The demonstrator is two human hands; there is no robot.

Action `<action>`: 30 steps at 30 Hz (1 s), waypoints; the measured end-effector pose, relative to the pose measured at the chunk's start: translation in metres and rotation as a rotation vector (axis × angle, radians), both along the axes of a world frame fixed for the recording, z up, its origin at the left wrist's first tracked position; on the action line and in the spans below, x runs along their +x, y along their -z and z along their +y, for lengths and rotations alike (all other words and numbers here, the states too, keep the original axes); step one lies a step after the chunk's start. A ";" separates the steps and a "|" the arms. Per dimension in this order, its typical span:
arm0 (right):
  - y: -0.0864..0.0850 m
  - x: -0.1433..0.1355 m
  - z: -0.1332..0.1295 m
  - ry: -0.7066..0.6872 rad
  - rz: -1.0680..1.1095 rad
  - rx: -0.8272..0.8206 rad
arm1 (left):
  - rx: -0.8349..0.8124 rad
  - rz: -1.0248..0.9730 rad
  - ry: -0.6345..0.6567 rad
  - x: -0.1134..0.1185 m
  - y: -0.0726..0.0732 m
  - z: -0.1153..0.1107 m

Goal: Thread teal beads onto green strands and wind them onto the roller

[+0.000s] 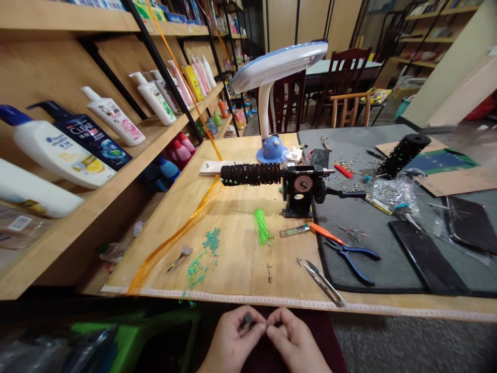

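My left hand (235, 334) is closed in a pinch below the table's front edge, with a small dark grey thing showing between its fingers. Beside it, fingertips nearly touching, my right hand (289, 334) is pinched too; what it grips is too small to make out. On the table in front lie a small metal piece (269, 272), a bundle of bright green strands (262, 228), turquoise beads (212, 240) and metal snips (323, 281). Behind them stands a black hand-cranked winder (298, 191) with a dark coil-wrapped rod (250, 174).
Blue pliers (355, 254), an orange-handled tool (326, 233) and a black phone (427, 256) lie to the right. A blue-and-white lamp (271, 147) stands at the back. Orange threads (171, 241) run down the left; bottles line a shelf (163, 142).
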State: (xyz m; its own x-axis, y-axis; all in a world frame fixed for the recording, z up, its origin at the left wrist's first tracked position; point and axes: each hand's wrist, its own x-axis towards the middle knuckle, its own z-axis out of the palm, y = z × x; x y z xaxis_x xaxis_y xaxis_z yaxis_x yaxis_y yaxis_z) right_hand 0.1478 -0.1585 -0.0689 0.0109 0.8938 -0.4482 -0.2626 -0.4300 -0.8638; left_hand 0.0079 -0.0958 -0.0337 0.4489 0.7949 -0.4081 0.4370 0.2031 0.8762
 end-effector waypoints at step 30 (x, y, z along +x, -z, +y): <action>0.001 0.000 0.002 0.108 -0.024 0.022 | -0.269 -0.457 -0.384 0.013 -0.007 0.026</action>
